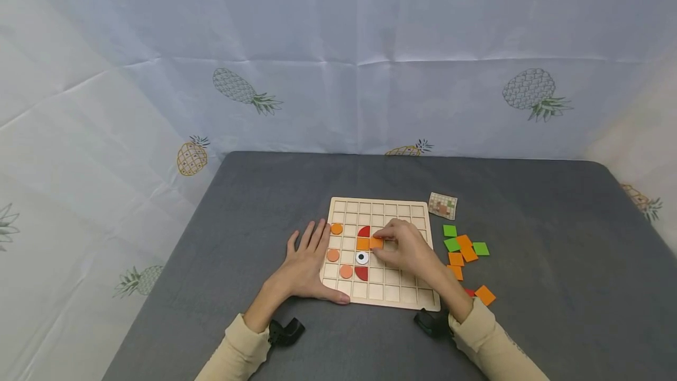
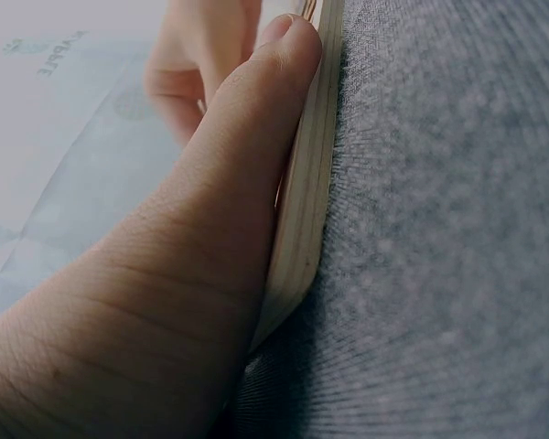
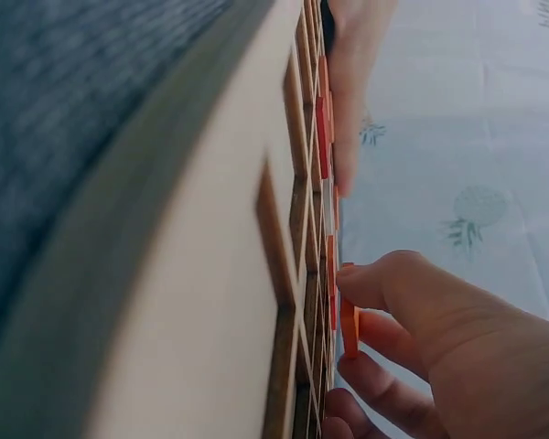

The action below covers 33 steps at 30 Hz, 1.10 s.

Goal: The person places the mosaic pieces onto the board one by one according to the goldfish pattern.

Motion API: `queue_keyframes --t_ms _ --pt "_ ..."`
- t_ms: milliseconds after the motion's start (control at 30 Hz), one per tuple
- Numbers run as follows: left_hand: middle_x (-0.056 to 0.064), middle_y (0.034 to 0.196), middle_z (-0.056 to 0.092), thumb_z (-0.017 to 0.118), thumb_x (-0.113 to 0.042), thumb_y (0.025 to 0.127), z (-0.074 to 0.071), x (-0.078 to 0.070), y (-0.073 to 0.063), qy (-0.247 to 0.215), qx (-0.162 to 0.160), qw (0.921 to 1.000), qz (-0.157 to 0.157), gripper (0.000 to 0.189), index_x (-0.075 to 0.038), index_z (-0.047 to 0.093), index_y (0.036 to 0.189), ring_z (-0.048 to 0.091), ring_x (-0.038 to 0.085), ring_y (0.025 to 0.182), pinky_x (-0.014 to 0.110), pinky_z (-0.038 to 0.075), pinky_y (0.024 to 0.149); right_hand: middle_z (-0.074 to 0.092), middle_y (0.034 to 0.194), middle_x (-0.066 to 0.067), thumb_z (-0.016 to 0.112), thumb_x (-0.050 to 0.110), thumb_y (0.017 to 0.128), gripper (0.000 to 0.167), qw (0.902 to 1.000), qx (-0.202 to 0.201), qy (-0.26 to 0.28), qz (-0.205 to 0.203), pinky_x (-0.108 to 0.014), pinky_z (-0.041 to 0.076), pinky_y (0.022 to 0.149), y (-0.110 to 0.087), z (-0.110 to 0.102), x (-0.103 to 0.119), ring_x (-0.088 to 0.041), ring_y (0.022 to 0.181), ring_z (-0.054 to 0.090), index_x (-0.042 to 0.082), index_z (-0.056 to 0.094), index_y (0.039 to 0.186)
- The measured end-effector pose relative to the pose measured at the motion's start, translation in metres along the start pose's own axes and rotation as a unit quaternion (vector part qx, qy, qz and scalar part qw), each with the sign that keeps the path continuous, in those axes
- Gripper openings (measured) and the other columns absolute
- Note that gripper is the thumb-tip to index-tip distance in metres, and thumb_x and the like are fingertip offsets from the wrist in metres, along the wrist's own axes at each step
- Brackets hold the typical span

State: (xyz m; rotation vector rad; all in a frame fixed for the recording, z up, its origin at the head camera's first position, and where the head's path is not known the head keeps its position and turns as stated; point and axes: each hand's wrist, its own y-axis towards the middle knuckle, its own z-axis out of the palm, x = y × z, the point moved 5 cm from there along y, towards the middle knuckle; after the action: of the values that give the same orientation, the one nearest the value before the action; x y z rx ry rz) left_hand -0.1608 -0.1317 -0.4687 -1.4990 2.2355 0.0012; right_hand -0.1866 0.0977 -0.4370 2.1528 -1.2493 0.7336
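Observation:
A wooden grid board (image 1: 391,293) lies on the table. My left hand (image 1: 307,266) rests on its left edge, fingers straight, thumb along the near left corner. My right hand (image 1: 409,249) pinches an orange square tile (image 3: 349,320) between thumb and fingertips just over the board. Beside it, another orange square (image 1: 362,243) sits in a cell, between a red quarter-round tile (image 1: 364,231) above and a white eye disc (image 1: 362,257) below. A second red quarter-round tile (image 1: 361,274) is under the eye. An orange disc (image 1: 337,229) and two salmon discs (image 1: 346,271) lie in left-hand cells.
Right of the board are loose green tiles (image 1: 449,230), several orange tiles (image 1: 485,294) and a partly hidden red piece (image 1: 469,292). A small pattern card (image 1: 442,206) lies by the far right corner. A pineapple-print cloth (image 1: 328,104) hangs behind the grey table (image 1: 296,187).

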Motion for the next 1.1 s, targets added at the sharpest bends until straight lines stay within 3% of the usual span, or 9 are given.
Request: queue_keyframes --t_ms 667,900,1100 --pt "0.018 0.185 -0.001 0.086 -0.080 0.069 0.0001 0.0003 0.0002 -0.003 -0.002 1.0000 0.001 0.156 -0.005 0.001 0.175 0.000 0.044 0.172 0.075 0.003 0.131 0.071 0.101 -0.007 0.082 0.007 0.092 0.026 0.9994 0.026 -0.015 0.014 -0.028 0.046 0.078 -0.0023 0.0011 0.0012 -0.017 0.091 0.058 0.000 0.083 0.117" --pt "0.021 0.184 0.004 0.087 -0.077 0.069 -0.0001 0.0000 0.0001 -0.004 -0.014 0.9999 0.009 0.155 -0.001 0.004 0.174 0.005 0.047 0.171 0.076 0.007 0.129 0.071 0.100 -0.007 0.082 0.007 0.092 0.026 0.9994 0.025 -0.022 0.013 -0.028 0.046 0.078 -0.0023 0.0007 0.0022 -0.017 0.090 0.058 -0.001 0.083 0.117" --pt "0.019 0.185 0.002 0.086 -0.079 0.069 -0.0004 0.0002 0.0001 0.005 -0.004 1.0000 0.000 0.155 -0.003 0.002 0.175 0.003 0.045 0.172 0.075 0.006 0.130 0.072 0.100 -0.010 0.082 0.006 0.091 0.025 0.9996 0.017 -0.019 0.009 -0.026 0.047 0.075 -0.0018 -0.0002 0.0019 -0.017 0.088 0.060 -0.002 0.083 0.115"
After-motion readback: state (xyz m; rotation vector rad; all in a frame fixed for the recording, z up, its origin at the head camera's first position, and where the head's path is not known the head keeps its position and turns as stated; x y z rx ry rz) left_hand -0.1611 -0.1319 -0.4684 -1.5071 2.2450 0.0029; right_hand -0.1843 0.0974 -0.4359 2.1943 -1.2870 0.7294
